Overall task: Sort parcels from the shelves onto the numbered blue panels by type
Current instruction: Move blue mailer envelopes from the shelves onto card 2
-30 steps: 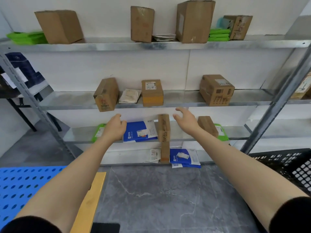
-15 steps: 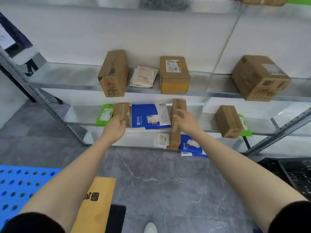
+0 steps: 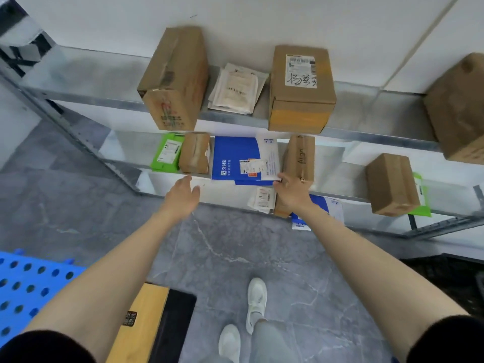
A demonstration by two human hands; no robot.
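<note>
Reaching into the lower shelf (image 3: 337,163), so this is the pick step, with nothing lifted yet.

Left hand (image 3: 183,197) is released: fingers loose, holding nothing. It hangs just under the shelf's front edge, directly below a small taped cardboard box (image 3: 195,153). That box stands toward the shelf's left end, between a green mailer (image 3: 167,153) and a blue-and-white mailer (image 3: 235,158).

Right hand (image 3: 292,191) is at the front edge, against the near end of a narrow cardboard box (image 3: 300,155). That box lies front-to-back just right of the blue-and-white mailer. The thumb sits beside the mailer's front corner. Can't tell whether the fingers have closed round the box or only touch it.

The drop target, a blue perforated panel (image 3: 55,282), is at lower left on the floor, well apart from the shelf. No number is readable on it.

Judgement: both targets look like cartons, so likely the same type and the same panel.
- Left hand needs to come up over the front edge and wrap the small box.
- Right hand needs a firm hold, then a straight pull toward the front edge. The mailer corner next to the thumb could drag out with the box.
- After that, a turn left to the panel.
</note>
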